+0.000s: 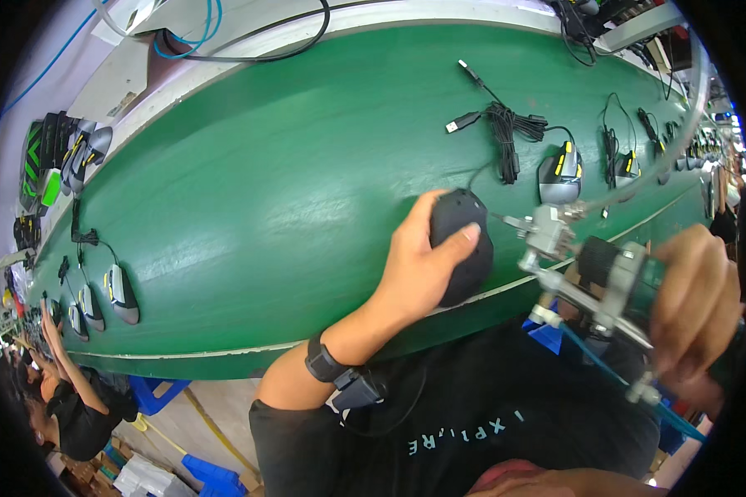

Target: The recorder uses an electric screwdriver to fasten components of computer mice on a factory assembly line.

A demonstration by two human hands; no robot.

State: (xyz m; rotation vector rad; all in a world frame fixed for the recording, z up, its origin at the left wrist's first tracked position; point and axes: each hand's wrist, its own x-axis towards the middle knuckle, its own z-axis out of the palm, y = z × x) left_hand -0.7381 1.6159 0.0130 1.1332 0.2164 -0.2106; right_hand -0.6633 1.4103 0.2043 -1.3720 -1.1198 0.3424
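Observation:
My left hand [423, 261] is closed around a black computer mouse [462, 217] near the front edge of the green belt, thumb pressed on its face. That face looks like the underside, turned up. To its right, my right hand [696, 302], a little blurred, wraps round the body of an auto-feed power screwdriver [626, 286] with a metal head and hoses. The tool's metal tip [514, 222] points left toward the mouse, apparently just short of it. Beyond them, another mouse [561, 178], grey and black with yellow parts, lies beside its bundled black cable [510, 137] with a USB plug.
More mice with cables lie on the green belt [282, 190] at far left [120, 294] and far right [628, 170]. A clear hose [695, 99] curves over the right side. Several mice sit on the left ledge [83, 157]. Another person [83, 406] works at lower left.

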